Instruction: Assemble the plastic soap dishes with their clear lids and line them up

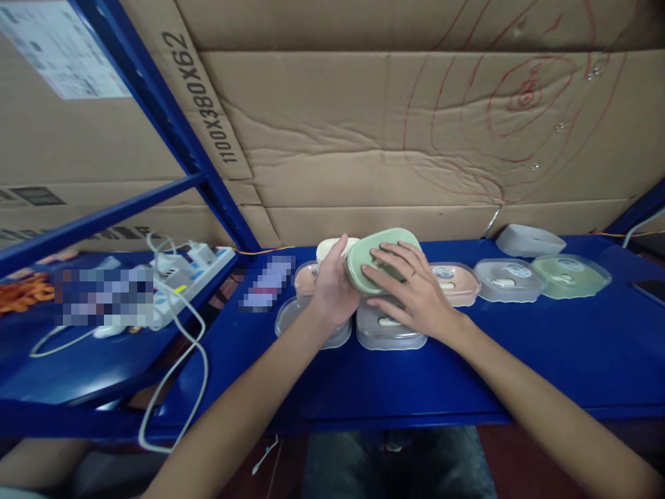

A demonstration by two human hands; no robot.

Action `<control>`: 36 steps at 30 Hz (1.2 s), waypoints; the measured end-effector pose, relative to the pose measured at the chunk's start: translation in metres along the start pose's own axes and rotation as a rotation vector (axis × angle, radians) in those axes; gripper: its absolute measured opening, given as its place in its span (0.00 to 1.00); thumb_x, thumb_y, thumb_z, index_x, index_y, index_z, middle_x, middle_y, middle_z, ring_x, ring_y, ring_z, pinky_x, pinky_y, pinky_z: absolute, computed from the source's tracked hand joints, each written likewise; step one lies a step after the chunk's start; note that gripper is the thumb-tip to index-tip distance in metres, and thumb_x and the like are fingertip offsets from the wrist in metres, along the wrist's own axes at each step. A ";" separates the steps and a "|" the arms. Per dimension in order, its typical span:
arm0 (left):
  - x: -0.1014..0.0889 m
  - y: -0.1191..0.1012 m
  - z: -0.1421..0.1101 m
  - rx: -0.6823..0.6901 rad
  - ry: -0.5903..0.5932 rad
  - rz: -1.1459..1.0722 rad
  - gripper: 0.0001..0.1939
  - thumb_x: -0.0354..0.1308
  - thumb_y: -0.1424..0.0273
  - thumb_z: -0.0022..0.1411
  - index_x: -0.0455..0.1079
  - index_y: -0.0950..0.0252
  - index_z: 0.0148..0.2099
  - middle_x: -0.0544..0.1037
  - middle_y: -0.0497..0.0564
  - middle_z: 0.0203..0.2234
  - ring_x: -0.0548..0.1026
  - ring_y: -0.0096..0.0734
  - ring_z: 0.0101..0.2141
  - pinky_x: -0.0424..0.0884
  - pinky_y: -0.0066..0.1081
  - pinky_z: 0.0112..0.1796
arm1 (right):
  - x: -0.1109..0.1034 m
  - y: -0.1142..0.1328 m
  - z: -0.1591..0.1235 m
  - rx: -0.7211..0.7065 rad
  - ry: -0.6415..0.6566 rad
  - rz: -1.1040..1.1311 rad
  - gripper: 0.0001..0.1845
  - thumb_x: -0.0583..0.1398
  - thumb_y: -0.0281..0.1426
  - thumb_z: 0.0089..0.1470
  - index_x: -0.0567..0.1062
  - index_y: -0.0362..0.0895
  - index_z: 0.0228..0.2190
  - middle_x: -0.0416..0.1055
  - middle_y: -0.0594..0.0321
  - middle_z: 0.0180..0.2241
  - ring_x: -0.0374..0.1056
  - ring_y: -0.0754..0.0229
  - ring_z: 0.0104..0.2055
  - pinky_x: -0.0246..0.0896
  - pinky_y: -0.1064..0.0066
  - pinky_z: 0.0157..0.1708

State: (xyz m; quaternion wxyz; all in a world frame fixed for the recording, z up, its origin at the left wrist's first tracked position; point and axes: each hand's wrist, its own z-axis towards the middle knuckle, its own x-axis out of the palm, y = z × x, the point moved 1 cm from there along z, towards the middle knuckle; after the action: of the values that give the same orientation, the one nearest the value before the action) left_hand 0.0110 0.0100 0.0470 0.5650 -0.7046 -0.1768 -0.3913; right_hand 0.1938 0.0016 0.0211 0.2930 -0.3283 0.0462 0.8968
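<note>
A light green plastic box [371, 274] with rounded ends is held tilted above the table. My left hand [332, 294] grips it from the left, thumb up along its side. Across its upper face lie the spread fingers of my right hand [410, 284], the thumb near its lower edge. Directly below are two clear-lidded boxes, a left one [288, 322] and a grey one [392, 338], each partly covered by my hands. A peach box [305, 277] and a cream piece [330, 248] show behind my left hand.
To the right stand a peach box [460, 284], a grey box [509, 281] and a green box [571, 277], all clear-lidded. A translucent oval piece [530, 242] sits behind them. At left are a power strip [208, 267] and a looping white cable [205, 367]. Cardboard [332, 166] backs the blue table [441, 381].
</note>
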 end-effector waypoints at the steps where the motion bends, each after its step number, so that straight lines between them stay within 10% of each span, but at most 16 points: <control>1: 0.000 0.000 0.000 0.002 -0.018 0.010 0.22 0.56 0.55 0.78 0.81 0.68 0.52 0.87 0.55 0.39 0.85 0.40 0.40 0.79 0.36 0.46 | -0.002 0.000 0.001 0.007 -0.001 0.000 0.30 0.65 0.44 0.70 0.72 0.52 0.68 0.70 0.49 0.69 0.61 0.40 0.75 0.59 0.36 0.73; 10: 0.004 0.003 0.001 0.017 -0.030 0.098 0.21 0.55 0.59 0.77 0.81 0.66 0.58 0.88 0.56 0.47 0.84 0.48 0.53 0.75 0.43 0.59 | -0.018 -0.013 0.001 0.136 0.027 -0.005 0.63 0.70 0.63 0.54 0.50 0.60 0.79 0.45 0.49 0.80 0.49 0.27 0.79 0.46 0.27 0.75; 17: 0.001 0.007 0.002 -0.004 -0.016 0.135 0.20 0.58 0.60 0.73 0.81 0.65 0.59 0.87 0.57 0.49 0.84 0.50 0.53 0.77 0.45 0.57 | -0.013 -0.016 -0.007 0.180 -0.013 0.072 0.61 0.73 0.61 0.52 0.57 0.60 0.77 0.62 0.45 0.69 0.63 0.31 0.69 0.63 0.31 0.66; 36: 0.002 0.007 0.001 -0.033 0.026 0.184 0.25 0.64 0.51 0.69 0.83 0.66 0.55 0.88 0.58 0.42 0.85 0.53 0.49 0.77 0.44 0.53 | -0.012 -0.014 -0.004 0.137 0.022 0.059 0.60 0.70 0.65 0.53 0.57 0.58 0.76 0.65 0.46 0.67 0.65 0.33 0.67 0.64 0.36 0.66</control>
State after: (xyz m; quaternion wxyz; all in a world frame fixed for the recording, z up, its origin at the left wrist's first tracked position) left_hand 0.0172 0.0086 0.0438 0.5890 -0.7222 -0.0974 -0.3494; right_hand 0.2109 0.0058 0.0266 0.2876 -0.3158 0.1206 0.8961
